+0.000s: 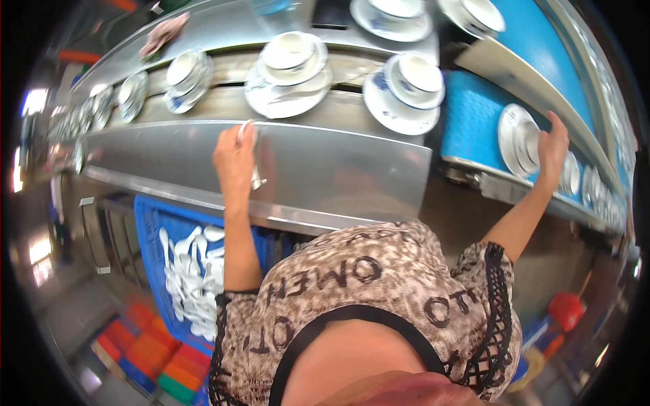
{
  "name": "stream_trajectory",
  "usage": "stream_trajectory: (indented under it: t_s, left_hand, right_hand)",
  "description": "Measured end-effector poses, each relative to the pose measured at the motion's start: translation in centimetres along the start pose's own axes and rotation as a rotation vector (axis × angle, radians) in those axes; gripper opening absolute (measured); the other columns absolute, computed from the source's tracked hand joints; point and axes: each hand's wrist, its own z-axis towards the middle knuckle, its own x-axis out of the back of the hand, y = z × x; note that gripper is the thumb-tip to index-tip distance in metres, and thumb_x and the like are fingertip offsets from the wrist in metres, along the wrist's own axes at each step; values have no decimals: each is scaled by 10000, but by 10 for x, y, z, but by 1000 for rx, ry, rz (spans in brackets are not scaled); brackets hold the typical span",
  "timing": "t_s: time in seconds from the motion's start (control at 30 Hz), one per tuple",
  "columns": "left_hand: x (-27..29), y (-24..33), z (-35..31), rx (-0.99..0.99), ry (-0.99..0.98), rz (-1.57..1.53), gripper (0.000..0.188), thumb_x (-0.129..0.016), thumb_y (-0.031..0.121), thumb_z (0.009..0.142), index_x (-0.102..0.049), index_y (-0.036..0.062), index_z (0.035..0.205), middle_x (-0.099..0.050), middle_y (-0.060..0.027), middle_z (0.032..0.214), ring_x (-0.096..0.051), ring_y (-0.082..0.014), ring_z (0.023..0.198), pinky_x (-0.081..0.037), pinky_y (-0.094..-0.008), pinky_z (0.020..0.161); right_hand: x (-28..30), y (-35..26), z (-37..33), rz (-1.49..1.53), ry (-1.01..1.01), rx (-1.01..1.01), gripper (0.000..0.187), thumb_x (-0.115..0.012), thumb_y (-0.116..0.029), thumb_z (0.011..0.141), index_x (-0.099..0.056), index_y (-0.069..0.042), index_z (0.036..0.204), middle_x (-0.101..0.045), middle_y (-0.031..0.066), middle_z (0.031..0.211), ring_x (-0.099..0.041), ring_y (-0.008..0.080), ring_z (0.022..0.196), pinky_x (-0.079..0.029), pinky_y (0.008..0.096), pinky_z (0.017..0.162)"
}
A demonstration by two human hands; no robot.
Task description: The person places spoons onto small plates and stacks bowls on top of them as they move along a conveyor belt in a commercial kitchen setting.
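Observation:
My left hand (233, 162) is closed around white ceramic spoons (256, 177), above the steel counter's front ledge. One spoon end shows above the fingers and another below; I cannot tell how many are in the grip. Beyond this hand stands a stack of white dishes (288, 74): a plate, a saucer or bowl and a cup, with a spoon-like piece lying on the plate. My right hand (554, 152) reaches over a blue belt, fingers extended beside a similar dish stack (520, 141). It seems to touch the stack's right side; the exact contact is hidden.
More dish stacks (404, 91) line the steel counter (338, 162), running far left. A blue crate (150, 250) of white spoons sits below on the left. Further stacks stand along the blue belt (470, 122), beside a pale rail (531, 84). A pinkish cloth (164, 34) lies at the back.

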Motion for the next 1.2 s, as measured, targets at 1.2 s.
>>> stream_trajectory:
  t_s: [1.2]
  left_hand:
    - [-49, 62, 12, 252, -513, -686, 376, -516, 144, 829, -488, -8, 1172, -641, -62, 764, -539, -82, 594, -450, -235, 565]
  right_hand:
    - [-53, -130, -24, 790, -388, -203, 390, -522, -69, 732, -540, 29, 1109, -602, 135, 998, -560, 195, 923, -420, 297, 844]
